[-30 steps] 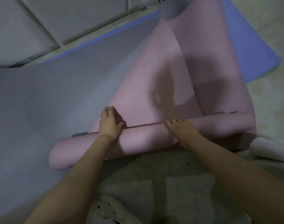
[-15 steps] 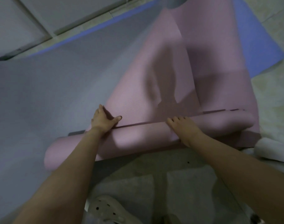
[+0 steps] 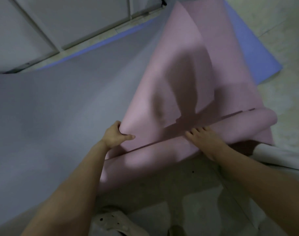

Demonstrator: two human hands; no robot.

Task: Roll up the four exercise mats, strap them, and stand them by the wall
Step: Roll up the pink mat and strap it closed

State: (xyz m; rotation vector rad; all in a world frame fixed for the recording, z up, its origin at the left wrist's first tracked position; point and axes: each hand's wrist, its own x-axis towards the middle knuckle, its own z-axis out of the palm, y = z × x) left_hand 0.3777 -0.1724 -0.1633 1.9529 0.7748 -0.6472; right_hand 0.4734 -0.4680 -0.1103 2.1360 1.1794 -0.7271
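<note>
A pink mat (image 3: 188, 62) lies partly rolled, its roll (image 3: 162, 150) running from lower left to upper right in front of me. My left hand (image 3: 114, 135) grips the flat mat's left edge just beyond the roll, thumb on top and fingers tucked under. My right hand (image 3: 203, 138) presses flat on top of the roll with straight fingers. A grey mat (image 3: 51, 108) lies spread out on the left, partly under the pink one. A blue mat (image 3: 250, 48) shows beneath the pink mat at the upper right.
A wall with sliding panels (image 3: 60, 19) runs along the top left. A pale rolled object (image 3: 273, 155) lies at the right beside the roll's end. My light perforated shoe (image 3: 114, 222) stands on the tiled floor (image 3: 162, 193) at the bottom.
My left hand has slid off the roll onto the flat mat's left edge and curled round it. The roll has moved slightly forward. My right hand stays pressed on the roll.
</note>
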